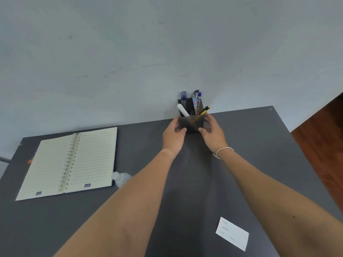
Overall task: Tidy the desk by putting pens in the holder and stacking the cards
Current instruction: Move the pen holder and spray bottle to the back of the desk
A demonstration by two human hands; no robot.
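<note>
A dark square pen holder [192, 123] stands at the far edge of the grey desk [250, 164], close to the wall. Several pens stick out of it, among them a white marker [182, 110], a yellow-and-black pen [204, 110] and blue-capped pens [183, 97]. My left hand [173, 138] grips the holder's left side and my right hand [212, 132] grips its right side. A white card stack [233, 233] lies near the desk's front right, between my forearms' lower ends and apart from both hands.
An open spiral notebook [74, 164] lies at the left of the desk. A small clear bottle [120, 178] lies beside its right edge, partly hidden by my left forearm. The pale wall rises right behind the holder. The desk's right edge drops to a wooden floor [323, 138].
</note>
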